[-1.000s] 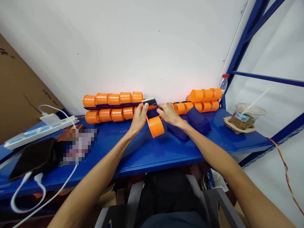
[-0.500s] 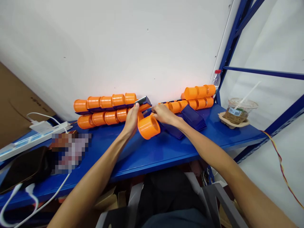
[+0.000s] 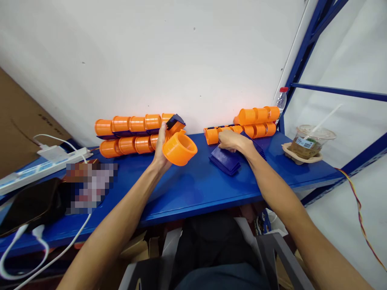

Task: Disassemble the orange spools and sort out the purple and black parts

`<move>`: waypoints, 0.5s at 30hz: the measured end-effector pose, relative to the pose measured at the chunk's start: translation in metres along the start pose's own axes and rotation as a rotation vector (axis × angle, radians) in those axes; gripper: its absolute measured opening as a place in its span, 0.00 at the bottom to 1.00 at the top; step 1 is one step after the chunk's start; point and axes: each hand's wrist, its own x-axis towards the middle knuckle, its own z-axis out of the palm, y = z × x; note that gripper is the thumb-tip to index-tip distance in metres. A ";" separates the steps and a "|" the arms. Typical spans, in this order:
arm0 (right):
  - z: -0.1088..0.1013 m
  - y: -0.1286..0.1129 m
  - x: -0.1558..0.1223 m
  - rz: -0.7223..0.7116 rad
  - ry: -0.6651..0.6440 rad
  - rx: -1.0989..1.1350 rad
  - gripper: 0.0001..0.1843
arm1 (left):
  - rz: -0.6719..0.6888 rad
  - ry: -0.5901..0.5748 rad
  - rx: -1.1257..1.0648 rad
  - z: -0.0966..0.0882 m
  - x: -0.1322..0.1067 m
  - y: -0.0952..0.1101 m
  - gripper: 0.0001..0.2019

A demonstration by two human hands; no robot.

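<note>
My left hand is wrapped round an orange plastic cup-shaped holder, its round mouth tilted toward me. A dark blue piece shows at the holder's far end, above my thumb. Over a stack of flat dark blue plates, my right hand has its fingers curled down at the top edge. Whether a plate is between those fingers is hidden. Behind the left hand lie two rows of orange holders with dark blue strips between them.
More orange holders are stacked at the back right, by a red-capped bottle. A drink cup stands in a cardboard carrier on the right. At left lie a power strip, a black case and white cables.
My right hand has left the orange holder and moved right to the dark blue plates. My left hand has shifted slightly left, and the holder now shows more of its mouth.
</note>
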 end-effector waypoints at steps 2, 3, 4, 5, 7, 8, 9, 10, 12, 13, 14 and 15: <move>0.003 -0.001 0.001 0.000 -0.034 0.043 0.13 | -0.025 0.027 -0.029 0.001 -0.001 0.000 0.28; 0.004 -0.002 0.001 -0.001 -0.043 0.058 0.13 | -0.033 0.040 -0.040 0.001 -0.001 -0.001 0.28; 0.004 -0.004 0.000 0.004 -0.051 0.072 0.13 | -0.040 0.046 -0.049 0.001 -0.001 -0.001 0.28; 0.003 -0.006 -0.001 0.015 -0.064 0.083 0.13 | -0.043 0.050 -0.055 0.002 -0.001 -0.001 0.28; 0.002 -0.009 -0.004 0.044 -0.084 0.100 0.12 | -0.032 0.063 -0.054 0.003 -0.002 -0.001 0.28; 0.001 -0.010 -0.005 0.053 -0.096 0.102 0.11 | -0.016 0.072 -0.051 0.004 -0.002 -0.001 0.27; 0.000 -0.011 -0.006 0.055 -0.102 0.096 0.11 | 0.006 0.078 -0.050 0.004 -0.002 -0.001 0.27; -0.001 -0.011 -0.007 0.051 -0.089 0.080 0.11 | 0.034 0.080 -0.050 0.005 -0.002 -0.001 0.26; -0.003 -0.011 -0.008 0.039 0.048 0.022 0.10 | 0.082 0.077 -0.041 0.007 -0.002 -0.001 0.25; -0.004 -0.011 -0.008 0.040 0.169 -0.008 0.10 | 0.099 0.080 -0.031 0.008 -0.002 -0.001 0.25; -0.004 -0.012 -0.008 0.042 0.312 -0.025 0.12 | 0.112 0.095 -0.019 0.008 -0.002 -0.002 0.25; -0.004 -0.013 -0.007 0.038 0.457 -0.022 0.14 | 0.121 0.118 -0.005 0.008 -0.001 -0.002 0.25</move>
